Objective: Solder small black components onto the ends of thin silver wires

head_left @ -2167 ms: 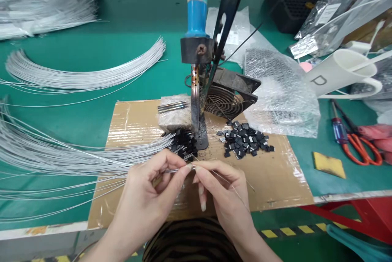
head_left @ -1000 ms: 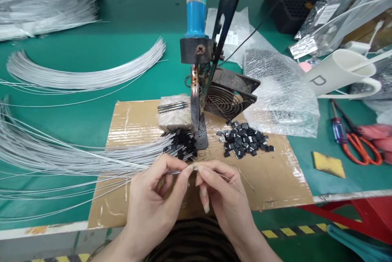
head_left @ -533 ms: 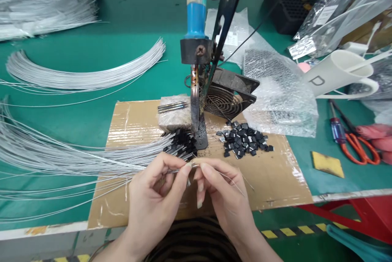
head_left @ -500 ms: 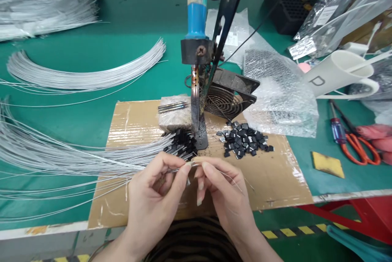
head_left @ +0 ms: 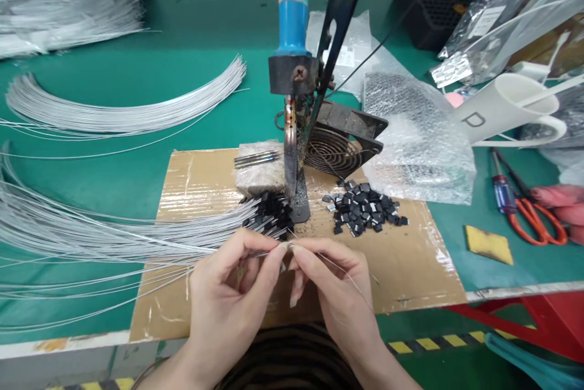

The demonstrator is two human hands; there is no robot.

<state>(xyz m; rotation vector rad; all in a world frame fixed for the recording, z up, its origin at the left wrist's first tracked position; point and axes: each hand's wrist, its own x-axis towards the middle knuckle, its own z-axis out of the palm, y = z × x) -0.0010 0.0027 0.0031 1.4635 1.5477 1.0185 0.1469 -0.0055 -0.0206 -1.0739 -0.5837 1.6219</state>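
My left hand (head_left: 241,283) pinches the end of a thin grey wire between thumb and forefinger. Close against it, my right hand (head_left: 326,277) pinches a thin strand, with fine strands trailing to the right past its fingers. The fingertips hide the spot where wire and strand come together. Just behind them, a bundle of grey wires (head_left: 114,235) ends in black connectors (head_left: 274,213). The tip of a blue-handled soldering iron (head_left: 291,159) points down above the cardboard (head_left: 406,268). To its right lies a pile of small black parts (head_left: 365,207).
Behind the iron stands a black fan (head_left: 337,149). A wrapped block (head_left: 260,177) sits left of the tip. More grey wires (head_left: 137,116) curve at the back left. On the right are bubble wrap (head_left: 420,140), a white mug (head_left: 497,107), orange-handled scissors (head_left: 538,222) and a yellow sponge (head_left: 489,245).
My right fingertips have shifted slightly left, closer to my left fingertips. The strands beside my right hand lie at a slightly different angle. My left hand has hardly moved.
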